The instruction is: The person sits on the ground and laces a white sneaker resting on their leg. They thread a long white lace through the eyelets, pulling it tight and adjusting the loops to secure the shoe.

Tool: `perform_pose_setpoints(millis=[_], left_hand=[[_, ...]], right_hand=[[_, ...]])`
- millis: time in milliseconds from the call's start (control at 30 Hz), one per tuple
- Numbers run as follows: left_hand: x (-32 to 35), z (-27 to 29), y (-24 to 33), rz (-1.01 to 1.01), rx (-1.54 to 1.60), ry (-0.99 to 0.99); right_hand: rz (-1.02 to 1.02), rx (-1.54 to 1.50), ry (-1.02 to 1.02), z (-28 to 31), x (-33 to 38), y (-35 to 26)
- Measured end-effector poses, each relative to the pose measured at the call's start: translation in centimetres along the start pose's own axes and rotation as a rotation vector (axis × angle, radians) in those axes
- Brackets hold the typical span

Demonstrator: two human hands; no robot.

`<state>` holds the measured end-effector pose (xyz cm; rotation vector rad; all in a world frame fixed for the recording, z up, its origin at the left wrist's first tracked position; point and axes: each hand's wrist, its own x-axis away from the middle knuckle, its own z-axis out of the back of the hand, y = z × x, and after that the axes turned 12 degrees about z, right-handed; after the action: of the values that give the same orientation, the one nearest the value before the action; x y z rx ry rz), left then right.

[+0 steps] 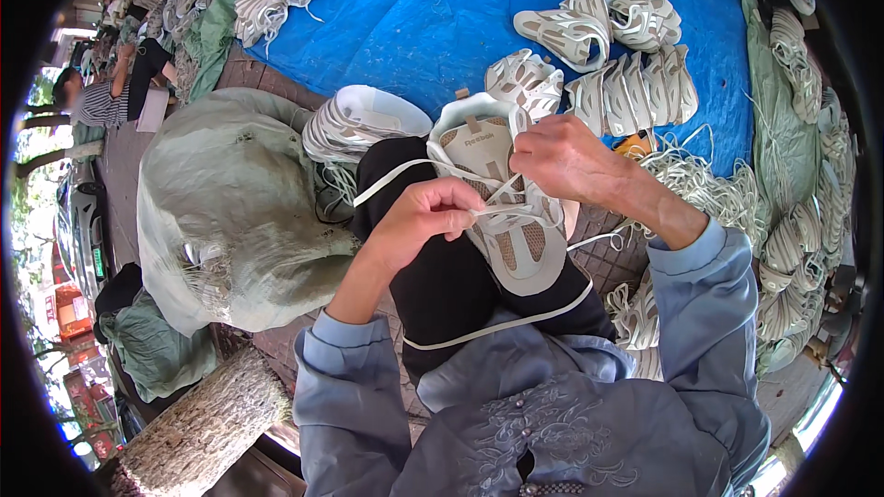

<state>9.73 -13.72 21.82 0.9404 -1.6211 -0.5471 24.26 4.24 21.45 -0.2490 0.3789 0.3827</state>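
A white and beige shoe upper rests on my lap over dark trousers. My left hand pinches a flat white lace at the eyelets near the middle of the upper. My right hand grips the upper's far side by the tongue and holds the lace's other strand. A loose length of lace trails across my lap toward my right.
Several finished white uppers lie on a blue tarp. A bulging grey-green sack sits to my left, another upper beside it. Loose laces and piled uppers lie right. A log stands lower left. A seated person is far left.
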Motion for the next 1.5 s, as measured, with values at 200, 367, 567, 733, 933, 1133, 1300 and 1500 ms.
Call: perform_pose_setpoints(millis=[200,367,567,733,933,1133,1300,1500], left_hand=[[-1.2,-1.9,-0.9,-0.68,-1.096,0.641],[-1.4,-3.3,-1.8,-0.693,-1.164,0.802],[-1.5,-3.6,-1.5,-0.555,-1.165,0.818],[-1.1,-3.4,-0.9,-0.478,-1.152,0.747],[-0.9,-3.1,-0.9,-0.462,-1.092,0.721],[-0.6,-3.4,-1.7,-0.541,-1.241,0.732],[-0.5,-3.1,-1.6,-0.381,-0.788,0.562],[0.7,0.0,-0.3,0.243,0.156,-0.062]], right_hand=[[0.063,0.109,-0.085,2.0,0.2,1.0],[0.091,0.202,-0.185,2.5,0.2,1.3],[0.093,0.225,-0.233,3.2,0.8,1.8],[0.083,0.285,-0.276,3.6,1.0,3.4],[-0.119,0.122,-0.621,3.9,1.2,3.2],[-0.789,-1.224,-0.468,6.6,1.2,2.7],[-0.74,-1.499,-0.084,3.3,0.7,2.2],[-0.712,-1.793,0.293,0.3,0.0,1.5]])
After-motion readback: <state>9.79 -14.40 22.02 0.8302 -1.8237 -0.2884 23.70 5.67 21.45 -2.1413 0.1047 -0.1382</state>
